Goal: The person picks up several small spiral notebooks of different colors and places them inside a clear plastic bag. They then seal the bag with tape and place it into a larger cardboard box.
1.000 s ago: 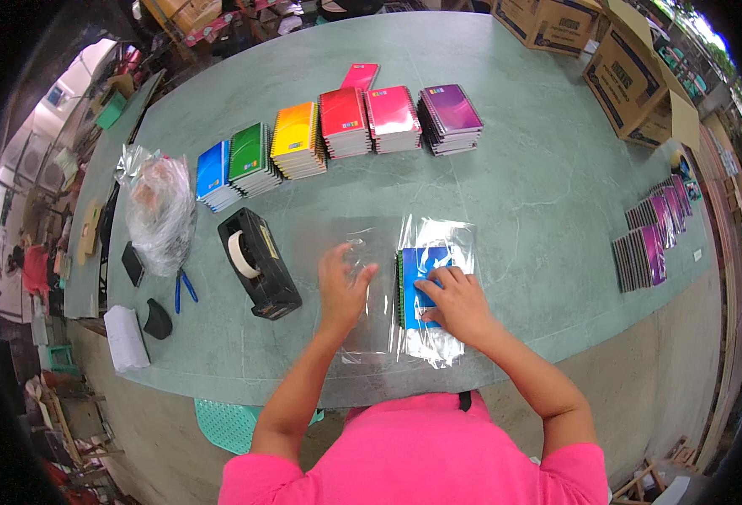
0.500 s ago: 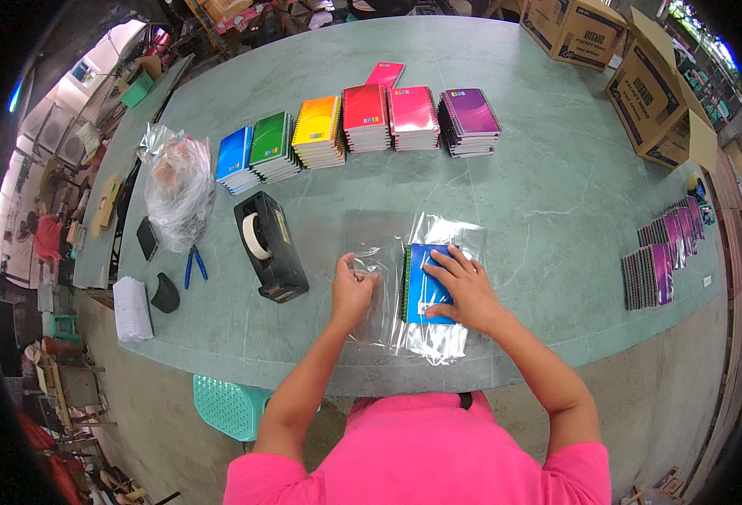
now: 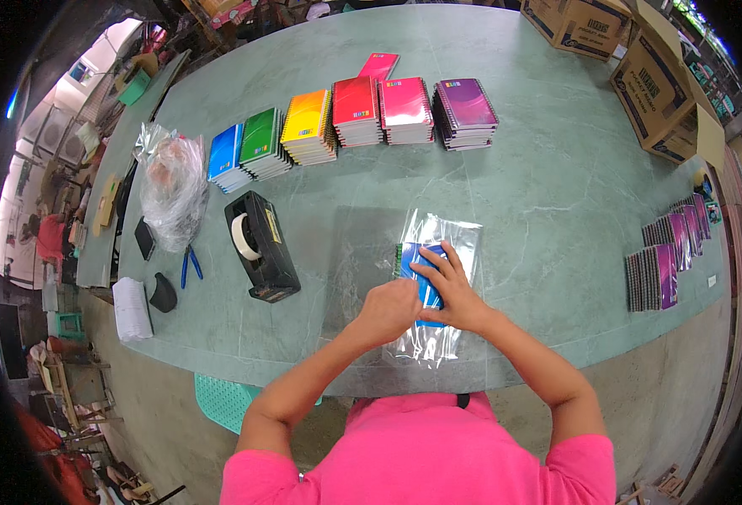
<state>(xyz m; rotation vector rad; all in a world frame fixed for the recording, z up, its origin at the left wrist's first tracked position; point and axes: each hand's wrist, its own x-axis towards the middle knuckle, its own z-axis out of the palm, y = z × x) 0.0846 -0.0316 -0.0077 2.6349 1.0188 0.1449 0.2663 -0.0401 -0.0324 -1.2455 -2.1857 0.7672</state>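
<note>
A small blue spiral notebook [image 3: 430, 290] lies on a clear plastic sheet [image 3: 463, 236], which shines around its far, right and near sides. My right hand [image 3: 463, 295] rests flat over the notebook with fingers spread, pressing on it. My left hand [image 3: 390, 310] is closed at the notebook's left side, near the green spiral binding [image 3: 398, 258]. It appears to grip the left part of the plastic, though its fingertips are hidden under the hand. A darker rectangle shows on the table left of the notebook; whether it is film or a mark, I cannot tell.
A black tape dispenser [image 3: 261, 248] stands to the left, beside blue-handled pliers [image 3: 191, 266] and a heap of clear plastic [image 3: 173, 194]. Stacked notebooks [image 3: 358, 114] in several colours line the far side. Purple notebooks [image 3: 653, 278] and cardboard boxes [image 3: 657, 97] sit at right.
My left hand has moved right, from the plastic beside the notebook to the notebook's left edge, and its fingers have curled in. My right hand stays spread on the notebook.
</note>
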